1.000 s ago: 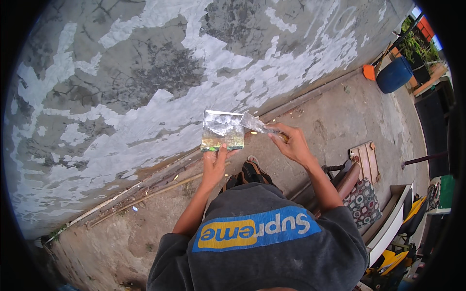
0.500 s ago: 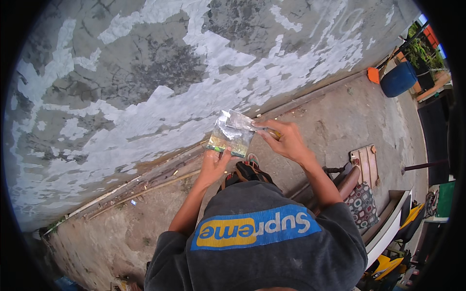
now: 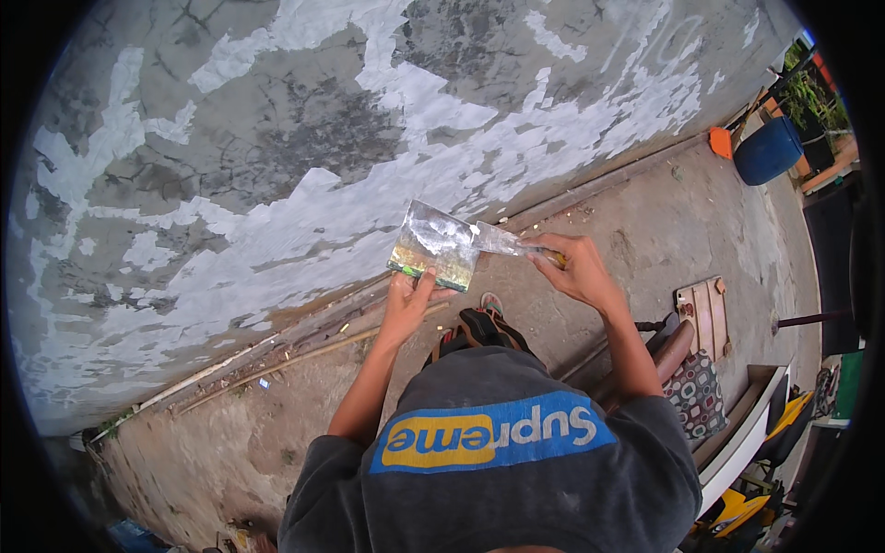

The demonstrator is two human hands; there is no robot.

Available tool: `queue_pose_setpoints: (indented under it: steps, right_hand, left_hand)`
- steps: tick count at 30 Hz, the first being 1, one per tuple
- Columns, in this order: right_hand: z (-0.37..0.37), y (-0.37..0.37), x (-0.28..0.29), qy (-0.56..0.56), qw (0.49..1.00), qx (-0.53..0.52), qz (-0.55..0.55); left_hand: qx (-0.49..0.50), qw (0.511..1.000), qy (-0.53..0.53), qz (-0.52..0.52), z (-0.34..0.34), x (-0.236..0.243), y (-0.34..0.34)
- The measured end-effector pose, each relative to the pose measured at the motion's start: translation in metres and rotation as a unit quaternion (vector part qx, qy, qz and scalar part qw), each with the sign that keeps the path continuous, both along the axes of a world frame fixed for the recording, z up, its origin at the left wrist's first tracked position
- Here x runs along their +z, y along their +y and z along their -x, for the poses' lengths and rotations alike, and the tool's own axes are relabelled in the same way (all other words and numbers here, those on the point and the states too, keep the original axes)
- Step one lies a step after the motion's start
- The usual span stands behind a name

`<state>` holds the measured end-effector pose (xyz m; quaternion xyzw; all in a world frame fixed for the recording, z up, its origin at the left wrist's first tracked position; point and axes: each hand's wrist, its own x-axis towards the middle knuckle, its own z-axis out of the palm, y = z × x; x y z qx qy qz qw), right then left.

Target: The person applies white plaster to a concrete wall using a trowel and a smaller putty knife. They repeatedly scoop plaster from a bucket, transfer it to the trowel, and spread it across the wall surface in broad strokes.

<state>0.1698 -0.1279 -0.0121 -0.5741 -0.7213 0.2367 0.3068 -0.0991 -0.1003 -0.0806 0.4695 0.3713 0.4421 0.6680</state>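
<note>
Paste (image 3: 439, 228) on plate (image 3: 426, 255) — scraper (image 3: 499, 240) at edge

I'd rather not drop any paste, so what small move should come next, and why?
Perhaps ease the scraper in your right hand inward over the plate in your left hand: a small white blob sits at the scraper's tip, by the plate's edge, and white paste is smeared on the plate.

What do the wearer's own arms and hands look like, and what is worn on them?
Both the left hand and the right hand are bare, with no gloves, rings or watch visible. The forearms are uncovered too. Short, dark grey sleeves cover the upper arms, part of a shirt with a blue and yellow print.
</note>
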Motion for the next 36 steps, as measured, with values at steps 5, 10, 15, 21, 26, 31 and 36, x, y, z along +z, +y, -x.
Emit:
queue_pose_setpoints:
  steps: [5, 10, 15, 21, 26, 31, 36]
  right_hand:
    - [0.005, 0.002, -0.008, 0.006, 1.000, -0.008, 0.003]
    - [0.030, 0.011, -0.006, 0.024, 1.000, 0.011, -0.011]
    - [0.045, 0.026, 0.008, 0.102, 0.989, -0.001, -0.106]
    - [0.014, 0.012, -0.008, -0.051, 0.998, 0.022, 0.018]
    - [0.038, 0.015, -0.012, 0.001, 0.999, 0.029, -0.018]
    - [0.063, 0.023, 0.006, 0.014, 0.998, 0.040, -0.037]
    - [0.046, 0.016, -0.003, 0.059, 0.996, 0.033, -0.065]
  left_hand:
    - [-0.039, 0.999, 0.019, -0.014, 0.004, 0.000, 0.001]
    - [-0.097, 0.992, 0.071, -0.034, 0.012, -0.013, 0.002]
    - [-0.060, 0.998, 0.005, 0.021, 0.015, -0.018, 0.006]
    - [-0.019, 1.000, 0.021, 0.014, 0.027, -0.010, 0.009]
    - [-0.057, 0.997, 0.047, -0.011, 0.025, -0.016, 0.005]
    - [-0.063, 0.996, 0.062, -0.009, 0.029, -0.016, 0.002]
    - [-0.005, 0.999, 0.045, 0.014, 0.030, -0.003, 0.002]
